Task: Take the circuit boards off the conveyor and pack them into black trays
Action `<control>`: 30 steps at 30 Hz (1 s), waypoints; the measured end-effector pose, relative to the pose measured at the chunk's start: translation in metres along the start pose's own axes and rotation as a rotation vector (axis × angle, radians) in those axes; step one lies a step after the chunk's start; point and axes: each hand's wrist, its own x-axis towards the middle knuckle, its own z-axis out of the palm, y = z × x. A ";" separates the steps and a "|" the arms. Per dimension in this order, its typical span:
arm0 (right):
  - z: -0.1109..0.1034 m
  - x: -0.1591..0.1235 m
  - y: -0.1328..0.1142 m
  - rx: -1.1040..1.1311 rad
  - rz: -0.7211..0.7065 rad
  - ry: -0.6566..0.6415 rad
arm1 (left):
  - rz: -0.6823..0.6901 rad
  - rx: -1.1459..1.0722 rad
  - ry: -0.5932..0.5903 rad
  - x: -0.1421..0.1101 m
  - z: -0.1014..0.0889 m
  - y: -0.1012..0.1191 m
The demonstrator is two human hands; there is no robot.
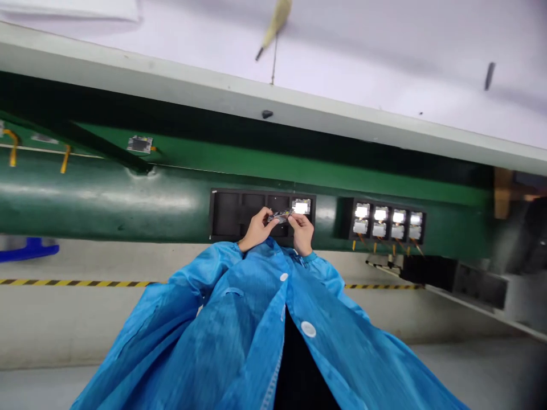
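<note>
Between my two hands is a small circuit board (280, 216), gripped at its ends above a black compartment tray (226, 213). My left hand (257, 229) pinches the board's left end with thumb and fingers. At its right end, my right hand (302, 232) has thumb and fingers closed on it. Just beyond my right hand, another board with a bright silver plate (301, 206) lies in the tray's far right compartment. My hands hide part of the tray's near side.
To the right, a second black tray (390, 222) holds several silver-plated boards with orange ribbon tails. A loose board (140, 144) lies on the green bench (106, 199) at left, by a dark slanted bar (106, 145). A white shelf (192, 82) overhangs the bench's far side.
</note>
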 end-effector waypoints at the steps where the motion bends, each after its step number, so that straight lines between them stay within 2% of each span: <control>1: -0.005 -0.001 0.004 0.006 0.008 0.013 | 0.001 0.008 -0.018 0.001 0.005 -0.001; 5: -0.027 -0.002 0.019 0.032 0.050 0.071 | -0.035 -0.020 -0.133 0.010 0.029 -0.010; 10: -0.062 0.008 0.033 0.145 0.136 0.117 | -0.247 -0.199 -0.311 0.029 0.073 -0.028; 12: -0.074 0.012 0.039 0.169 0.186 0.117 | -0.336 -0.286 -0.320 0.034 0.093 -0.034; 15: -0.086 0.017 0.049 0.164 0.247 0.183 | -0.475 -0.385 -0.311 0.038 0.117 -0.042; 18: -0.088 0.021 0.061 0.122 0.275 0.246 | -0.624 -0.405 -0.294 0.041 0.129 -0.050; 21: -0.086 0.026 0.070 0.090 0.284 0.265 | -0.709 -0.384 -0.296 0.039 0.126 -0.055; 26: -0.083 0.026 0.077 0.041 0.291 0.268 | -0.756 -0.315 -0.448 0.021 0.098 -0.057; 28: -0.083 0.022 0.077 -0.069 0.240 0.232 | -0.754 -0.253 -0.495 0.014 0.085 -0.057; 30: -0.083 0.014 0.077 -0.256 0.129 0.181 | -0.723 -0.193 -0.548 0.009 0.072 -0.056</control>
